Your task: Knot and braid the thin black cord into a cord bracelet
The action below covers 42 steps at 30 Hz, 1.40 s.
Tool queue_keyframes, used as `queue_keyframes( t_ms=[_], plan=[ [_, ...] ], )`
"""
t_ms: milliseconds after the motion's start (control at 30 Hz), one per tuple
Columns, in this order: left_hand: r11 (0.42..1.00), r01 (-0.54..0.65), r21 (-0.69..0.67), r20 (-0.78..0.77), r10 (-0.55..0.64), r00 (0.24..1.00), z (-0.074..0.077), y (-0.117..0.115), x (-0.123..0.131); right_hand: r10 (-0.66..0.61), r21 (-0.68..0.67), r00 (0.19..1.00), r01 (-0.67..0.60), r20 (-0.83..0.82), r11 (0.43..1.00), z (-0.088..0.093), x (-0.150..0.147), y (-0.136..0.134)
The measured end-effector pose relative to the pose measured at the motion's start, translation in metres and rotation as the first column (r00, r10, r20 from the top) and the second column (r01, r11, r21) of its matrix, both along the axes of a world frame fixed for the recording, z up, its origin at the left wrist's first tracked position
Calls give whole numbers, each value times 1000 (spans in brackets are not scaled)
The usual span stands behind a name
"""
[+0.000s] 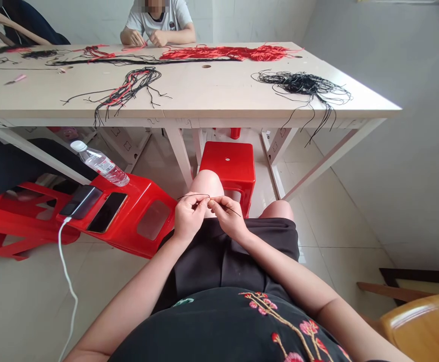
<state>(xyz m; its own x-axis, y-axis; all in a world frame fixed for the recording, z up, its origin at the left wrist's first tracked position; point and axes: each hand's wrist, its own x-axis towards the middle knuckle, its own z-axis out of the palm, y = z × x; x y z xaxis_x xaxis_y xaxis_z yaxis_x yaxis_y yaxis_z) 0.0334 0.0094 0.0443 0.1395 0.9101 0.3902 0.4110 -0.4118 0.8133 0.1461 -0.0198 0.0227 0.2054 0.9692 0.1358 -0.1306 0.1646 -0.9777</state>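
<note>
Noted: left hand point(190, 217) and right hand point(230, 217), both pinching one thin black cord point(194, 195) at the fingertips, held over the lap point(227, 256). Loose black cords point(302, 84) and red-and-black cords point(128, 90) lie near the worktop's point(204, 95) front edge, right and left.

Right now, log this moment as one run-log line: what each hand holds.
left hand: pinches black cord | right hand: pinches same cord | beyond: red plastic stool

Rising behind and to the right: pale grey walls point(385, 65). Stretching across the room: a long cream-topped table point(204, 93) on white metal legs, daylight brightening its right end. Spreading underneath: beige floor tiles point(340, 241). Standing beneath the near edge: a red plastic stool point(229, 168). Sitting left of it: another red stool point(128, 216). Catching light in the lower right corner: a wooden chair point(423, 327).
</note>
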Motion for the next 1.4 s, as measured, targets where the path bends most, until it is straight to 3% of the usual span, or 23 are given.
queue_keyframes(
  t_ms=[133, 367, 500, 633, 800, 900, 1100, 1267, 1400],
  plan=[
    [999, -14, 34, -127, 18, 992, -4, 4, -3, 8, -47, 1000, -8, -6, 999, -6, -1, 3],
    [988, 116, -103, -412, -148, 899, 5, 10, -3, 100, -104, 944, -139, -314, 985, -14, 1, 11],
    [972, -15, -233, -526, -113, 843, 7, 9, 0, 32, -185, 913, -116, -406, 976, -22, 3, 16],
    [956, -131, -261, -627, -65, 777, 3, 12, -3, -58, -304, 879, -101, -474, 947, -38, 11, 21],
    [939, -189, -288, -654, -49, 755, -5, 23, -4, -134, -384, 883, -55, -450, 922, -57, 21, 31],
    [941, -165, -296, -623, -59, 780, -6, 25, -2, -142, -397, 887, -50, -440, 916, -58, 21, 32],
    [915, -204, -349, -635, -70, 770, 7, 2, -1, -95, -383, 859, -123, -504, 916, -59, 18, 12],
    [915, -212, -342, -687, -90, 721, 1, -6, -7, -261, -542, 821, -70, -508, 838, -88, 21, 11],
    [893, -210, -399, -666, -124, 736, -8, -7, -10, -293, -621, 826, -85, -482, 779, -93, 22, 7]
  ],
)
